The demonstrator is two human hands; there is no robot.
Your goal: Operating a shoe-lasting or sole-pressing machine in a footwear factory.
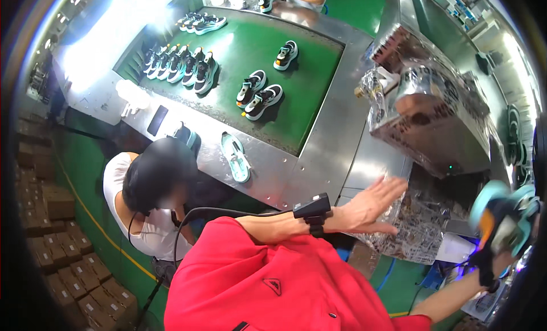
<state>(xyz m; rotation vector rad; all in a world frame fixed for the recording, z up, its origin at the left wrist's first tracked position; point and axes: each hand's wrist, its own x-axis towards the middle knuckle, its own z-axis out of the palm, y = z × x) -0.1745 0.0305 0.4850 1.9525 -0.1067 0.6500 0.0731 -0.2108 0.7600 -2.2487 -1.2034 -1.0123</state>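
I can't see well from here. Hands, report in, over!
Left hand open, flat by foil-wrapped machine. Right hand gripping teal-soled shoe. Nothing between them.

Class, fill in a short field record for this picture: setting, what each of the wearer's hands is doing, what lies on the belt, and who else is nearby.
Setting: shoe line with a green conveyor belt in a steel frame
Left hand: open, flat, against a foil-wrapped machine
Right hand: holds a teal, black and orange sneaker, blurred
On belt: sneakers in pairs and rows
On steel edge: a single pale teal shoe, sole side up
Nearby: a seated person in white; another person's hand at the far end
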